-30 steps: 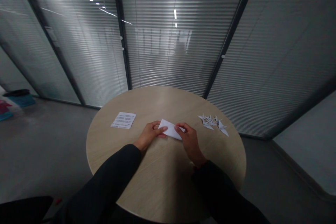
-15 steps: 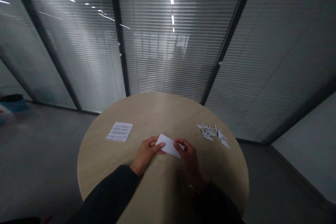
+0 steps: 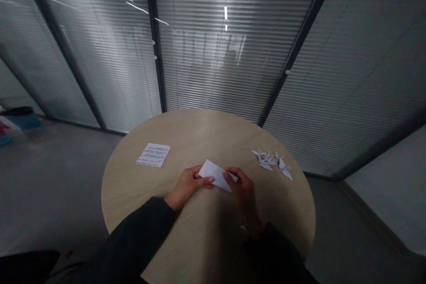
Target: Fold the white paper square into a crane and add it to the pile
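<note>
Folded white paper (image 3: 213, 170): held between left hand (image 3: 186, 185) and right hand (image 3: 245, 188), near the middle of the round tabletop (image 3: 208, 128), slightly toward 12 o'clock. Set on a slant, long sides running from 10 o'clock down to 4 o'clock. Upper face plain white.

At the paper's 9 o'clock end: left hand closed on it, thumb laid over the upper face, other fingers behind and beneath, partly hidden. At the 3 o'clock end: right hand narrowed to a pinch, thumb on the upper face, forefinger curled close to the far edge, remaining fingers hard to make out in shade. Paper lifted or resting on the surface: cannot tell.

Dark sleeves (image 3: 143, 230): reaching in from 7 and 5 o'clock.

At 10 o'clock on the tabletop: printed paper (image 3: 153, 155), lying flat, lines of text uppermost, too small to read. Well apart from left hand.

At 2 o'clock: folded paper cranes (image 3: 265, 159), white, bunched and overlapping, count unclear. Near right hand, not touching.

Beyond 12 o'clock: slatted blinds (image 3: 213, 84) between dark uprights (image 3: 155, 35). On the floor (image 3: 73, 173) toward 10 o'clock: blue container (image 3: 25, 120) with black rim
</note>
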